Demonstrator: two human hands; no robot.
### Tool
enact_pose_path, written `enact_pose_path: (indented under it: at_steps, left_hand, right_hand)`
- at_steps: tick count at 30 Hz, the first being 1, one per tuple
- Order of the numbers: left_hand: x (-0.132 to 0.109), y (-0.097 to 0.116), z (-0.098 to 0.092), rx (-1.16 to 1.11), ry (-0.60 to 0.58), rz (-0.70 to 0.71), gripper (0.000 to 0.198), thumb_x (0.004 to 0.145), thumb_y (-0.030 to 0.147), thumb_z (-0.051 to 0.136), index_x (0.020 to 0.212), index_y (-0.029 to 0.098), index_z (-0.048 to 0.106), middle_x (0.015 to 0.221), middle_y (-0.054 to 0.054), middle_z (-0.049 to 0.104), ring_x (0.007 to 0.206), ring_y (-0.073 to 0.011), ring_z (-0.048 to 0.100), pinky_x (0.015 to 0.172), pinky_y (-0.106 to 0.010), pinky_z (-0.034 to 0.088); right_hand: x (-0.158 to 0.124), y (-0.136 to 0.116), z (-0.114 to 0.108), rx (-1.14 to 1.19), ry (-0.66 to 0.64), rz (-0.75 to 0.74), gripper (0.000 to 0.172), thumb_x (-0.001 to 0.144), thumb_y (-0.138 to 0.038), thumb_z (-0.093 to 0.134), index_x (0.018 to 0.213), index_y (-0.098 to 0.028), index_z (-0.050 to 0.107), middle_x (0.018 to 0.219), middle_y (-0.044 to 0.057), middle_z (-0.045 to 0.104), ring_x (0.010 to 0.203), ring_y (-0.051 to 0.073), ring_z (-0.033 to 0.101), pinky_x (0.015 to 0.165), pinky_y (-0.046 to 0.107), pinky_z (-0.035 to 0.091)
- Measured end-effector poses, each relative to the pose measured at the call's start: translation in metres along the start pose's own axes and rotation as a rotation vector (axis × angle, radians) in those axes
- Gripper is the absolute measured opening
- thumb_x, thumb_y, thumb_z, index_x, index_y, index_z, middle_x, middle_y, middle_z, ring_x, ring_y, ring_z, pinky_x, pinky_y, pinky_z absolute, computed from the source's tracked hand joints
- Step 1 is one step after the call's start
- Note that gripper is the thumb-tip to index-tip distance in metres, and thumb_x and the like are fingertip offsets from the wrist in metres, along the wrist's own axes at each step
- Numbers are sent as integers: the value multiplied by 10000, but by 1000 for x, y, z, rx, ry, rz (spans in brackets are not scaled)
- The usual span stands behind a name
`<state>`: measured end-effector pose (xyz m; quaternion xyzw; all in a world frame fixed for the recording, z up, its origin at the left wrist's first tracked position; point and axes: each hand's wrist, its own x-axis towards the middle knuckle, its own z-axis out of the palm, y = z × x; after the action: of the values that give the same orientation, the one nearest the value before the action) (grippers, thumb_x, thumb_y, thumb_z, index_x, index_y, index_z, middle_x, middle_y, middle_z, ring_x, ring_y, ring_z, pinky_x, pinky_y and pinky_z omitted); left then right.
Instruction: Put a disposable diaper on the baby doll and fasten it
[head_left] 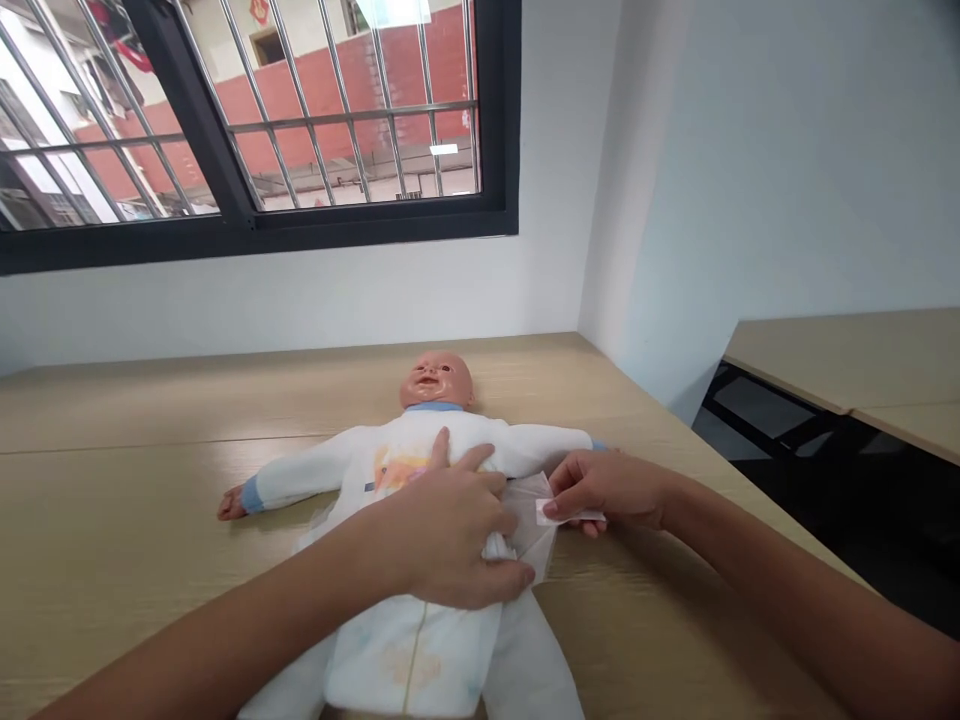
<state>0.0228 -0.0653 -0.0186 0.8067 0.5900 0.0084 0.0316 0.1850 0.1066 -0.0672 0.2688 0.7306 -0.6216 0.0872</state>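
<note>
Okay, left grip: your left hand [442, 530] lies palm-down and spread across a white disposable diaper [409, 660], its lower fingers curled over a bunched fold; you can't tell whether it's pinching or only pressing.

Right grip: your right hand [607, 490] is nearly closed, thumb and fingers pinching a narrow white fastening tab [562, 513] at the end of the diaper's translucent side wing [534, 530].

Doll: a vinyl baby doll [436, 380] lies on its back, arms out, in a white long-sleeved suit [300, 475] with blue cuffs, the diaper around its middle.

Writing: the diaper's orange-and-blue print [397, 468] is too blurred to read.

Surroundings: a pale wooden table [150, 560] bears the doll, beneath a black-framed barred window [247, 215]; a second wooden table [840, 360] stands to your right.
</note>
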Motion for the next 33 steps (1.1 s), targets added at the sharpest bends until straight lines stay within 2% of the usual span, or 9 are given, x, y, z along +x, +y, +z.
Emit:
enact_pose_path:
  at_steps: [4, 10, 16, 21, 23, 25, 27, 30, 33]
  left_hand:
    - [0, -3, 0, -46, -8, 17, 327, 882, 499, 603, 724, 218, 656, 763, -17, 576, 1026, -271, 509, 1062, -737, 146]
    - [0, -9, -5, -116, -85, 47, 252, 867, 473, 624, 756, 255, 684, 902, -2, 611, 1239, -327, 441, 1117, -714, 57]
    - [-2, -11, -5, -155, -129, 41, 231, 830, 477, 663, 775, 257, 706, 1041, -20, 614, 1372, -373, 322, 1144, -688, 41]
    - [-7, -13, -2, -239, -34, 25, 179, 863, 231, 556, 706, 236, 643, 991, 29, 605, 1150, -212, 506, 1185, -612, -26]
    - [-9, -14, -2, -313, 12, -20, 183, 858, 145, 474, 810, 244, 621, 1030, 34, 596, 1062, -167, 544, 1196, -594, 43]
    - [-11, -16, -3, -361, 73, -109, 227, 847, 189, 510, 1039, 282, 588, 1112, 15, 594, 1102, -197, 536, 1183, -582, 162]
    - [-10, -17, -2, -346, 126, -183, 382, 810, 278, 600, 1184, 288, 527, 1141, -6, 603, 1160, -244, 514, 1167, -605, 177]
    - [-8, -18, 2, -259, 142, -162, 308, 764, 360, 679, 1046, 277, 588, 1142, -4, 613, 1233, -281, 480, 1159, -665, 14]
    - [-6, -19, 7, -199, 136, -144, 258, 743, 401, 705, 951, 280, 612, 1237, -9, 577, 1400, -335, 302, 1111, -733, 10]
  right_hand:
    - [-1, 0, -1, 52, 0, 13, 324, 694, -358, 767, 617, -139, 541, 541, -20, 501, 450, 61, 443, 443, 169, 319]
    - [-2, -4, 5, 217, -14, -128, 338, 759, -405, 756, 703, -132, 565, 600, -38, 472, 492, 45, 410, 464, 165, 301]
    - [3, -10, 26, 297, 2, -280, 340, 813, -424, 723, 725, -128, 581, 646, 3, 566, 577, 85, 521, 533, 186, 352]
    - [12, -8, 38, 539, -32, -369, 271, 771, -339, 766, 757, -110, 622, 791, 53, 647, 709, 109, 570, 653, 207, 432]
    - [14, -8, 38, 601, -36, -373, 278, 737, -325, 789, 743, -119, 602, 774, 41, 633, 732, 123, 588, 652, 211, 436]
    - [14, -8, 38, 626, -12, -372, 312, 716, -337, 805, 719, -127, 574, 751, 34, 621, 722, 129, 594, 641, 215, 433]
    - [13, -9, 38, 619, 24, -370, 330, 715, -352, 811, 715, -126, 570, 728, 35, 616, 701, 130, 591, 626, 216, 427]
    - [11, -11, 41, 597, 46, -368, 316, 747, -362, 794, 746, -122, 590, 702, 33, 610, 675, 120, 576, 612, 209, 422]
    - [9, -15, 48, 578, 55, -396, 332, 776, -391, 778, 758, -121, 585, 697, 37, 614, 645, 104, 550, 605, 201, 420]
